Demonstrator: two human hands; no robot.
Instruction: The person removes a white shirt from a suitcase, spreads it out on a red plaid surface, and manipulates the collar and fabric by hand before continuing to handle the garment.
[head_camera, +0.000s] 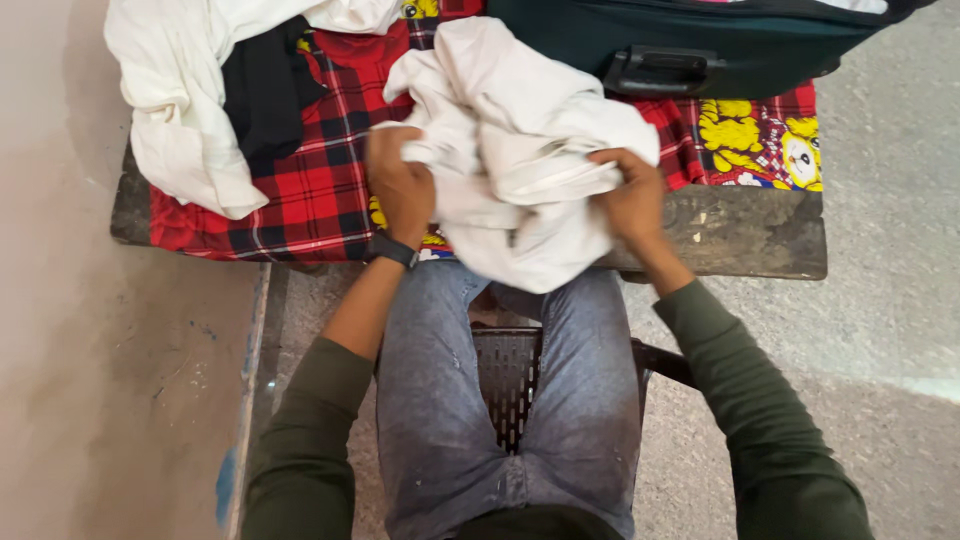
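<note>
Here both hands are clenched on one crumpled cream-white cotton garment (520, 150), which is bunched above the near edge of a low, dark, worn wooden table (745, 235) and hangs partly over the person's lap. Gripping a fold at the cloth's left side, the left hand (400, 180) has its fingers curled tight into the fabric, and a black band sits on its wrist (392, 249). At the opposite side the right hand (632, 195) grasps a gathered ridge of the same cloth, thumb and fingers closed around it. Olive-green long sleeves (745, 395) cover both forearms, the left one pushed up towards the elbow. Beneath the garment a red, black and white checked fabric (325, 170) is spread on the table, touching a red printed cloth with yellow cartoon figures (760, 135) on the right. On the left part of the table lies another heap of white cloth (175, 110) with a black garment (262, 90) folded into it. Along the far edge stands a dark teal soft-sided suitcase with a black handle (665, 65), just beyond the held garment. The person sits in grey-blue faded jeans (440, 400) on a dark brown perforated plastic chair (508, 375), over a pale concrete floor (880, 300)
</note>
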